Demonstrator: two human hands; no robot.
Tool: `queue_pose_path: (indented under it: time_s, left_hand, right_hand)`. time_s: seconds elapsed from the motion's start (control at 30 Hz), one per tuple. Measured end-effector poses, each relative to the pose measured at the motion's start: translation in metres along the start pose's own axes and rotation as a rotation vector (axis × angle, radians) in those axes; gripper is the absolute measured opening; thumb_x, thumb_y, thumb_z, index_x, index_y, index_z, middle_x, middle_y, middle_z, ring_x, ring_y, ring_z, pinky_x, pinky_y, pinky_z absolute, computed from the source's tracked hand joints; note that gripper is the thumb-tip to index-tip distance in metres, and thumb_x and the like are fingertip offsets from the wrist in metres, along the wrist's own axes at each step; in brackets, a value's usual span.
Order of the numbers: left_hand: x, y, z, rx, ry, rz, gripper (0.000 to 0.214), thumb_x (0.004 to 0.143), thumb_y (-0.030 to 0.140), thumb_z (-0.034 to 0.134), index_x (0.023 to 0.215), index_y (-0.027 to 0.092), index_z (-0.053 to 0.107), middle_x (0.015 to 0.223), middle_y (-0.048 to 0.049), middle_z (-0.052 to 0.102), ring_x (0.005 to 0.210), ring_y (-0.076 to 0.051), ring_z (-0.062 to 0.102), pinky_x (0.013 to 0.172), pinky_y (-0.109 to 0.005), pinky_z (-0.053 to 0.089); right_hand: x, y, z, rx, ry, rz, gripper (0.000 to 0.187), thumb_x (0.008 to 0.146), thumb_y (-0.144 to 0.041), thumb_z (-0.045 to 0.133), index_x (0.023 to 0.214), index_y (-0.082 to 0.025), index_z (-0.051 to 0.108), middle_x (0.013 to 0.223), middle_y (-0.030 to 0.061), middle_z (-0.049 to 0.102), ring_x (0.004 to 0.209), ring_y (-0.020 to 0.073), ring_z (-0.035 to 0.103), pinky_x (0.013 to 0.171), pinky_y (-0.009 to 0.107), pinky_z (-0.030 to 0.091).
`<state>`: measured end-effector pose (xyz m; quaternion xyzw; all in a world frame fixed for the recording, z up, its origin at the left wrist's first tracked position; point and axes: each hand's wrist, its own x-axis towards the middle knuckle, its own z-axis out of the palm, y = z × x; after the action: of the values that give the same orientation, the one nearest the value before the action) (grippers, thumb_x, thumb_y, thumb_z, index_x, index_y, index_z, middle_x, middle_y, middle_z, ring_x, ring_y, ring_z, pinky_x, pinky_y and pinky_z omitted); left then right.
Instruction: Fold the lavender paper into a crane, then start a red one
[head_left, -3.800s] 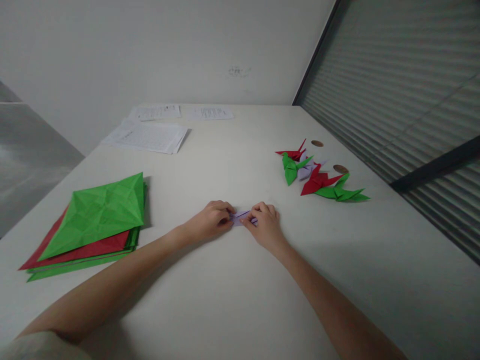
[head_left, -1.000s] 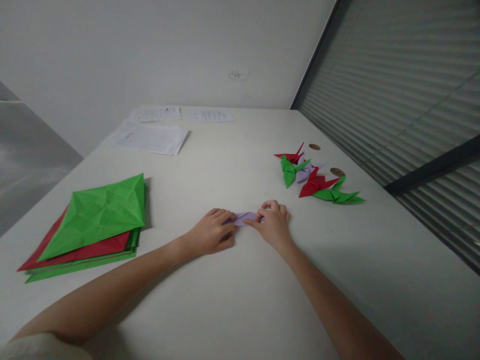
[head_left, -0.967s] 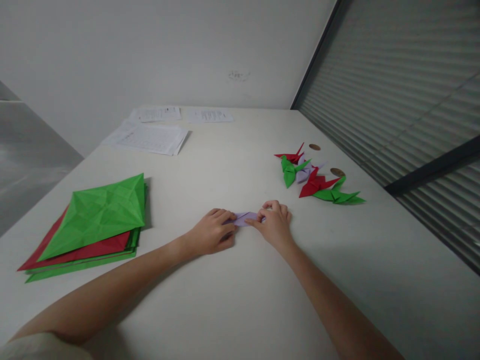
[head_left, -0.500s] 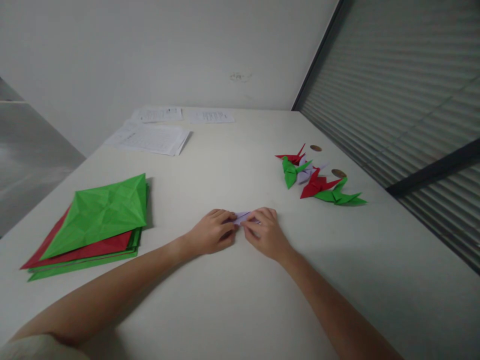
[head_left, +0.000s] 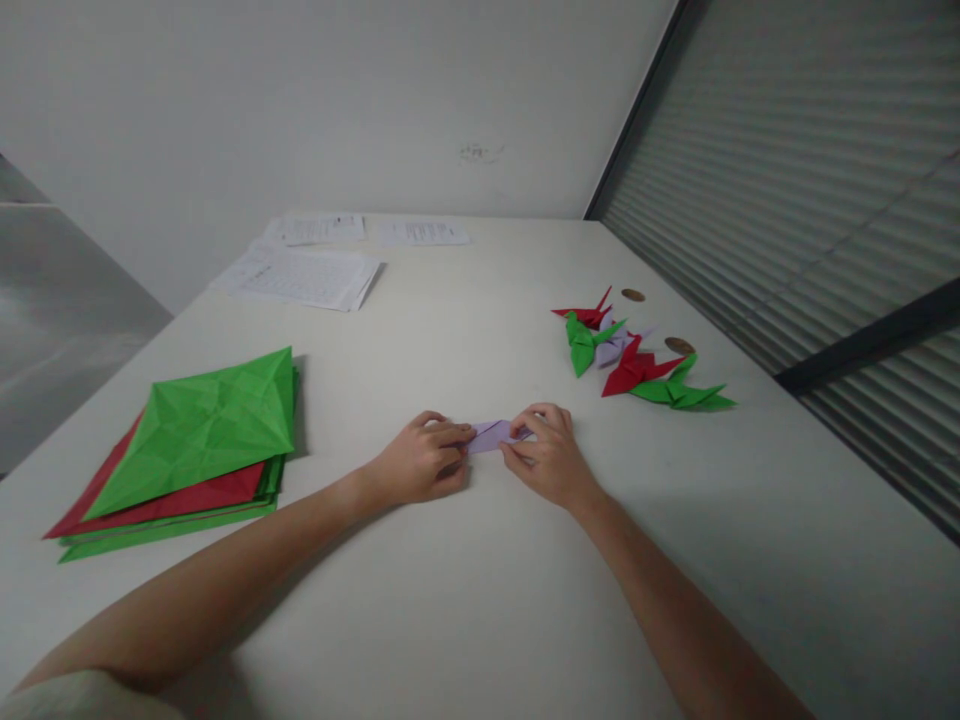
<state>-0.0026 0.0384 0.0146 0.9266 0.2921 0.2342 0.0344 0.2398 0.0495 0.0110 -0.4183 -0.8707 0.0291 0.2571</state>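
Observation:
A small folded piece of lilac paper (head_left: 489,436) lies low over the white table in front of me, with a crease line showing across its middle. Its left end is pinched by my left hand (head_left: 429,458), fingers closed. My right hand (head_left: 547,452) grips the right end between thumb and fingers. Both ends of the paper are partly hidden behind the fingers.
Several folded paper cranes (head_left: 634,368) in red, green and lilac sit to the right, near two round brown-rimmed holes (head_left: 679,345). On the left rests a stack of green and red creased paper (head_left: 214,420). Printed sheets (head_left: 307,278) lie toward the wall.
My right hand has shifted slightly to the right along the lilac paper, so more of it shows between the hands. My left hand stays nearly in place.

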Motion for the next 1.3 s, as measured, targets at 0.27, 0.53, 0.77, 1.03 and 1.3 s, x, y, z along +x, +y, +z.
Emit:
queue_pose_path:
  time_s: [0.27,0.53,0.77,1.03,1.3]
  left_hand:
    - [-0.001,-0.002,0.005,0.014,0.029,-0.016,0.024,0.094,0.026,0.05,0.075,0.017,0.062,0.117,-0.0071,0.07,0.104,-0.018,0.067,0.093,-0.038,0.047]
    - [-0.003,-0.006,0.009,-0.018,0.068,-0.081,0.017,0.096,0.023,0.051,0.105,0.018,0.064,0.109,-0.0065,0.073,0.097,-0.017,0.068,0.09,-0.035,0.047]
    - [-0.001,-0.002,0.004,-0.009,-0.033,-0.086,0.026,0.094,0.034,0.051,0.105,0.017,0.067,0.114,-0.0116,0.066,0.107,-0.021,0.063,0.092,-0.038,0.045]
    - [0.0,0.004,-0.002,-0.072,-0.051,-0.033,0.056,0.087,0.054,0.056,0.129,0.017,0.056,0.129,-0.0158,0.061,0.124,-0.03,0.053,0.101,-0.046,0.04]
    - [0.001,0.006,-0.001,-0.209,-0.024,-0.004,0.043,0.096,0.035,0.048,0.134,0.016,0.049,0.123,-0.0159,0.064,0.115,-0.023,0.06,0.099,-0.041,0.046]
  right_hand:
    - [0.002,0.016,0.002,0.283,0.18,0.074,0.028,0.095,-0.026,0.047,0.086,-0.022,0.074,0.097,0.0064,0.069,0.097,0.0202,0.058,0.09,0.039,0.043]
    - [0.0,0.0,0.005,0.17,-0.076,-0.083,0.021,0.087,-0.02,0.059,0.102,-0.026,0.073,0.105,0.0058,0.07,0.103,0.0223,0.056,0.093,0.042,0.043]
    - [0.002,-0.012,0.003,0.131,-0.032,-0.139,0.021,0.089,-0.029,0.06,0.107,-0.028,0.072,0.108,0.0071,0.066,0.105,0.0228,0.054,0.093,0.042,0.042]
    - [0.001,-0.01,0.007,-0.023,0.024,0.037,0.016,0.09,-0.025,0.059,0.093,-0.025,0.075,0.111,0.0063,0.069,0.111,0.0277,0.048,0.097,0.047,0.039]
    - [0.002,-0.003,0.013,0.072,-0.01,-0.032,0.025,0.088,-0.018,0.059,0.109,-0.023,0.072,0.117,0.0083,0.069,0.113,0.0275,0.052,0.096,0.049,0.047]
